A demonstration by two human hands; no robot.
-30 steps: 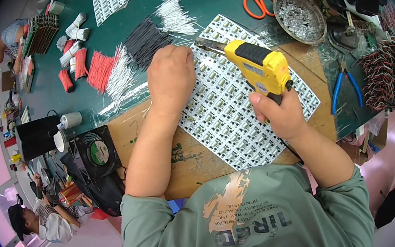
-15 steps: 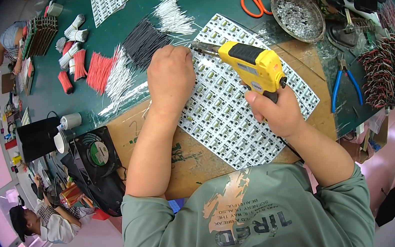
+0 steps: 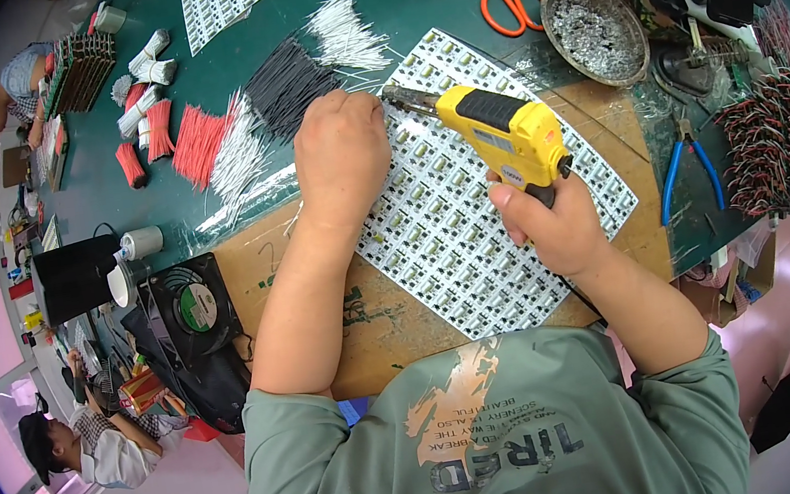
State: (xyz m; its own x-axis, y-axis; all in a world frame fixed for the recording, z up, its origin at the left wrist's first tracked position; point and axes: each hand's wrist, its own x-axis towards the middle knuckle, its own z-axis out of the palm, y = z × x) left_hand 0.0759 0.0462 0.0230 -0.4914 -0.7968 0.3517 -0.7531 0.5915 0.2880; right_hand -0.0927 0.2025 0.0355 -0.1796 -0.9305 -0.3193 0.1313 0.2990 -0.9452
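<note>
My right hand [image 3: 558,222] grips the handle of a yellow and black soldering gun [image 3: 509,135]. Its metal tip points left, stopping close by the knuckles of my left hand [image 3: 342,153]. That hand is closed over the upper left edge of a white sheet of small circuit boards [image 3: 483,224]; its fingertips and whatever they pinch are hidden. The sheet lies at a slant under both hands, rows of small components across it. Just beyond my left hand are loose black wires [image 3: 291,85], white wires [image 3: 347,36] and red wires [image 3: 199,145].
A brown board [image 3: 269,285] lies under the sheet on the green table. To the right are blue-handled pliers [image 3: 690,173], orange scissors [image 3: 513,5], a round dish of metal scraps [image 3: 595,32] and wired boards [image 3: 773,148]. A black fan [image 3: 189,306] stands left. Two people work farther left.
The soldering gun has dipped very slightly in my right hand. My left hand stays in the same place.
</note>
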